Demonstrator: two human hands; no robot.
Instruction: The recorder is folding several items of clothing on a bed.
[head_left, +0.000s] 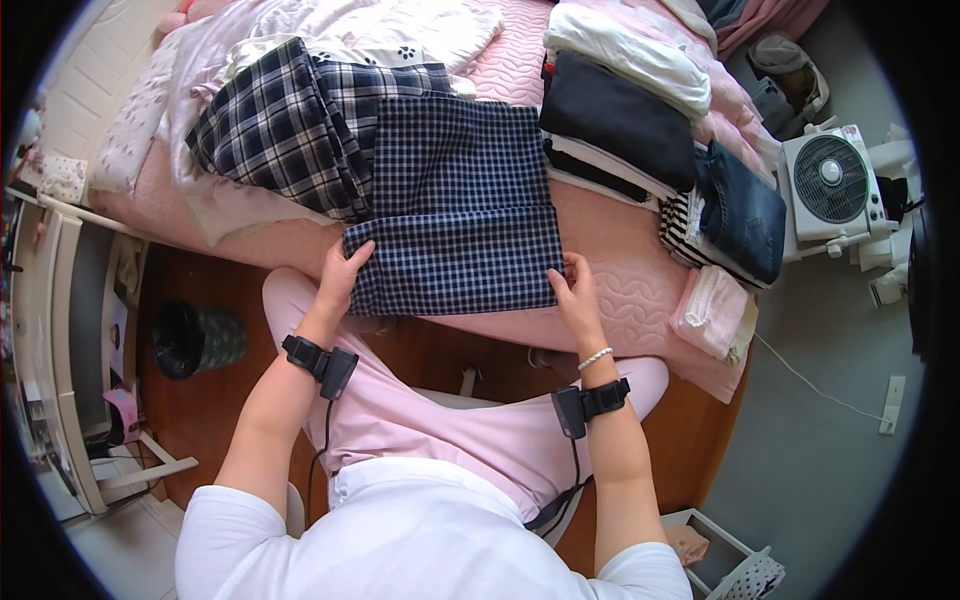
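A navy-and-white checked cloth (457, 255) lies before me, its near part folded over in a flap at the edge of the bed. My left hand (346, 271) grips the flap's left edge, thumb on top. At its right edge, my right hand (576, 289) pinches the cloth between thumb and fingers. Beyond and to the left rests a larger plaid cloth (277, 127) in dark blue and white, bunched in folds and touching the checked one. Whether the checked piece is a garment or a bed cover, I cannot tell.
Folded clothes (615, 127) are stacked on the pink quilted bedspread (615, 225), with folded jeans (742, 210) and a pink folded cloth (709, 311) at the right. A box fan (830, 176) stands beyond them. On the floor at left is a waste bin (199, 340).
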